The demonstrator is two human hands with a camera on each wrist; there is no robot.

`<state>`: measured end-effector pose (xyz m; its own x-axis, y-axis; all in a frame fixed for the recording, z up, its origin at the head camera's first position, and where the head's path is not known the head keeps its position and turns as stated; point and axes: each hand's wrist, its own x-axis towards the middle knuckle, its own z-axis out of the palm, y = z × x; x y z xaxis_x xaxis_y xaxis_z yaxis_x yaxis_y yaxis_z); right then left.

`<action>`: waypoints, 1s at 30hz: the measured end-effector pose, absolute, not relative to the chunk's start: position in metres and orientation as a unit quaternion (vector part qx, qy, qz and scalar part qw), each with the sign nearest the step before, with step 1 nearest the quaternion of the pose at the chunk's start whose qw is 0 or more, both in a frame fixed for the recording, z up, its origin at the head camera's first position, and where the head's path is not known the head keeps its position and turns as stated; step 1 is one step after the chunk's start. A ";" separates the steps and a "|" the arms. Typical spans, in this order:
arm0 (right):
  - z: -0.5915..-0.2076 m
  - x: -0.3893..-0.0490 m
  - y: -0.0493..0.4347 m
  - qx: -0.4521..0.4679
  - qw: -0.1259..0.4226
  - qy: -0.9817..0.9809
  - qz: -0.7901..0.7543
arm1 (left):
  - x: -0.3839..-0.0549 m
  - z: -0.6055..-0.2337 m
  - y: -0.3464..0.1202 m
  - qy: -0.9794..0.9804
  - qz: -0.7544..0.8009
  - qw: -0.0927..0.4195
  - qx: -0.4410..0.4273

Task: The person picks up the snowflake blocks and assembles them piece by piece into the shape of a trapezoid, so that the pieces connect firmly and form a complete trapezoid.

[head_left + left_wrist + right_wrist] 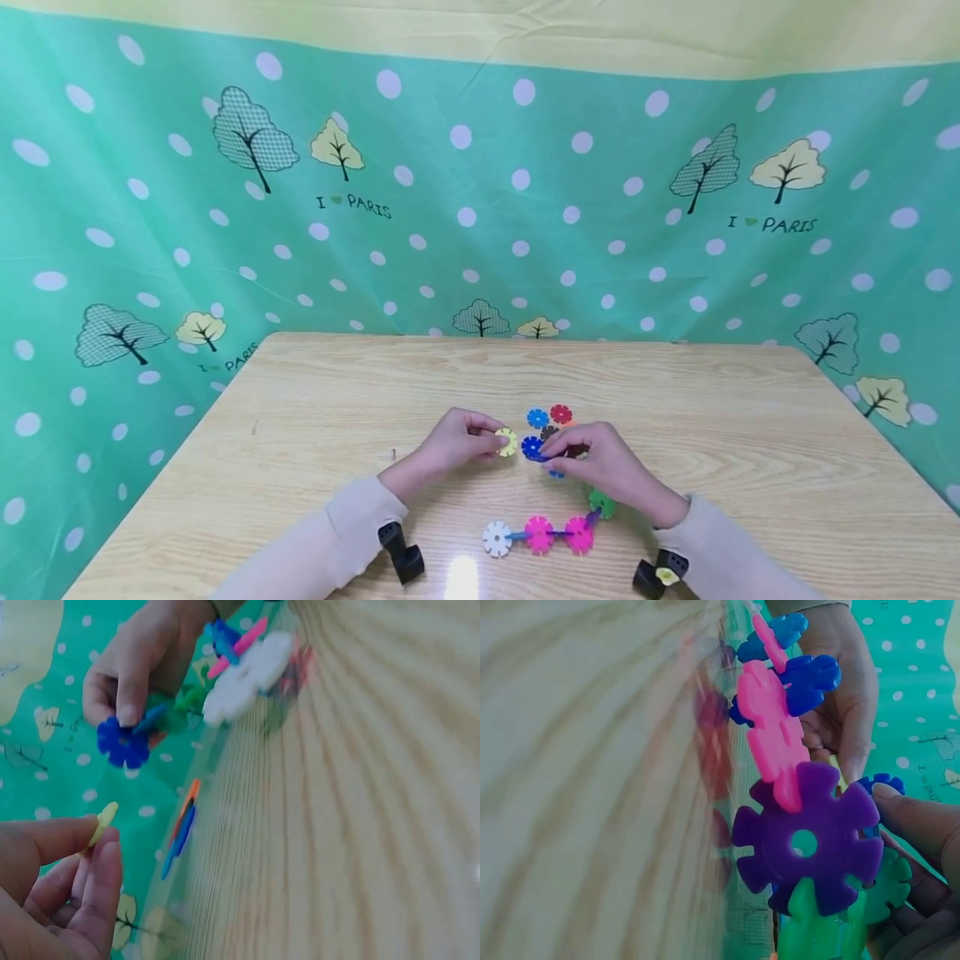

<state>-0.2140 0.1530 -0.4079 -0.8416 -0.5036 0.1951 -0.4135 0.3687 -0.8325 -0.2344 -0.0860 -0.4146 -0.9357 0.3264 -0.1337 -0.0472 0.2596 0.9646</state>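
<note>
Between thumb and fingers, my left hand (455,440) pinches a pale yellow notched disc (507,442), seen nearly edge-on in the left wrist view. Just to its right, my right hand (603,460) pinches a dark blue notched disc (532,448). The yellow and dark blue discs are apart. A chain of interlocked discs curves below the right hand: a white disc (497,539), pink discs (538,535) joined by blue ones, a purple disc (832,840) and a green disc (602,503). Fingers hide part of the join near the dark blue disc.
Beyond the hands, a light blue disc (537,418), a red disc (561,414) and a brown disc (549,432) lie on the wooden table (337,383). An orange disc is partly hidden by the right hand. A green dotted curtain (420,192) hangs behind the table.
</note>
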 end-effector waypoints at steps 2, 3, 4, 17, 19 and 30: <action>-0.408 -0.214 0.153 -0.271 0.044 0.828 -0.489 | -0.230 -0.412 -0.082 0.766 0.619 0.156 0.081; -0.407 -0.214 0.152 -0.268 0.043 0.829 -0.489 | -0.228 -0.410 -0.080 0.760 0.627 0.156 0.078; -0.407 -0.214 0.152 -0.265 0.043 0.830 -0.490 | -0.226 -0.409 -0.078 0.754 0.634 0.155 0.076; -0.405 -0.211 0.151 -0.249 0.048 0.824 -0.507 | -0.216 -0.412 -0.066 0.722 0.675 0.135 0.075; -0.404 -0.210 0.151 -0.245 0.046 0.822 -0.512 | -0.214 -0.413 -0.064 0.719 0.679 0.126 0.073; -0.407 -0.210 0.151 -0.248 0.025 0.818 -0.518 | -0.206 -0.410 -0.058 0.695 0.707 0.114 0.062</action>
<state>-0.2105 0.1509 -0.4071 -0.8760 -0.4314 0.2156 -0.3794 0.3404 -0.8603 -0.2062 -0.0583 -0.4101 -0.9662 0.2479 -0.0703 -0.0744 -0.0071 0.9972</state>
